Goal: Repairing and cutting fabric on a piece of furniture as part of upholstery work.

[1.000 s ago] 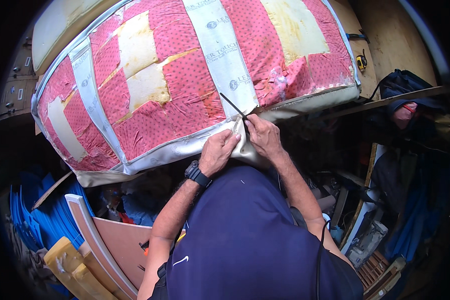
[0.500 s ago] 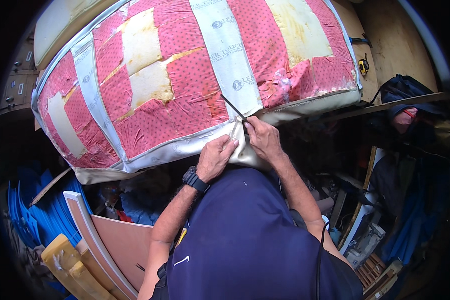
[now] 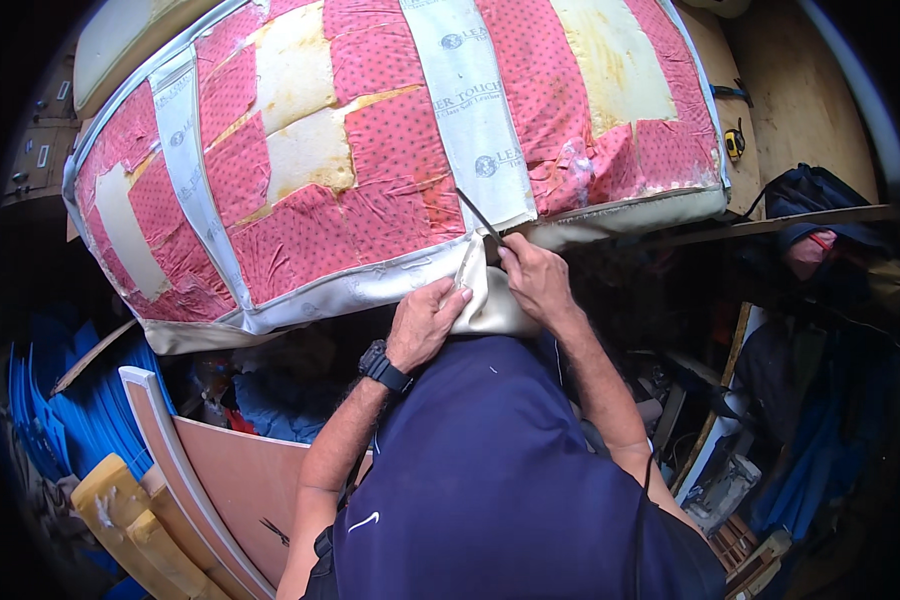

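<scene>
A large cushion (image 3: pixel 385 150) covered in torn pink dotted cloth, with yellow foam showing, lies before me. Along its near edge runs a cream leather-like cover (image 3: pixel 495 300) with a white fabric backing. My left hand (image 3: pixel 426 318), with a dark watch at the wrist, pinches the folded edge of this cover. Just to its right, my right hand (image 3: pixel 538 277) is closed round a thin, straight dark tool (image 3: pixel 480 215). The tool slants up and left across the end of a pale printed strip (image 3: pixel 470 110). Its gripped end is hidden, so its exact kind is unclear.
A yellow tape measure (image 3: pixel 734 143) and a dark bag (image 3: pixel 815 190) lie at the far right. Blue sheets (image 3: pixel 80 400), a curved board (image 3: pixel 230 480) and yellow foam pieces (image 3: pixel 125 510) stand at the left. Scissors (image 3: pixel 274 531) show beside my left arm.
The cushion appears slightly further right in the picture. My left hand has slid a little down the cover's fold, and more of the cream material hangs between my hands. Both grips stay closed.
</scene>
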Demonstrator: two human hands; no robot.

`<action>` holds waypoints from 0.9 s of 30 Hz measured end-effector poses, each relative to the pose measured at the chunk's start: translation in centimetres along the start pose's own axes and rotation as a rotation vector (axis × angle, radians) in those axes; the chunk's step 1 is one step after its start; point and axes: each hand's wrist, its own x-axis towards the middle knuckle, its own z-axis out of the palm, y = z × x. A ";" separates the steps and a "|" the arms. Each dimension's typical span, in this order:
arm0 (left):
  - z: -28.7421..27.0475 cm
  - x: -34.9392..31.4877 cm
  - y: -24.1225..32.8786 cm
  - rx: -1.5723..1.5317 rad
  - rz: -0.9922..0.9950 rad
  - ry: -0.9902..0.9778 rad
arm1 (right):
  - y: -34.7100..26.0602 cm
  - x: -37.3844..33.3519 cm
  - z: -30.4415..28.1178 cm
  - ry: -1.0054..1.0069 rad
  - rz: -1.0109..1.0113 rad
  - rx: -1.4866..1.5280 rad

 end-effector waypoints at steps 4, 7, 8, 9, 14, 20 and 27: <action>0.1 0.1 -0.3 0.061 -0.002 -0.006 | -0.5 0.9 1.1 -0.004 -0.033 -0.035; 0.1 0.1 -0.4 0.022 0.037 0.028 | -0.2 1.1 1.6 0.000 -0.071 -0.082; 0.0 -0.2 -0.4 0.020 0.036 0.030 | -0.1 0.8 1.4 -0.002 -0.073 -0.083; -0.2 -0.4 -0.1 0.085 0.038 0.014 | 0.1 0.4 0.9 -0.082 -0.032 -0.125; -0.8 -1.7 -1.3 0.047 -0.006 0.038 | -0.7 -0.7 -1.0 -0.105 0.022 -0.128; -0.1 -1.5 -1.7 0.016 -0.006 0.038 | -0.6 0.6 1.5 -0.027 -0.043 -0.085; -1.2 -1.8 -0.2 0.090 -0.008 0.030 | -0.4 0.4 1.8 -0.025 -0.029 -0.195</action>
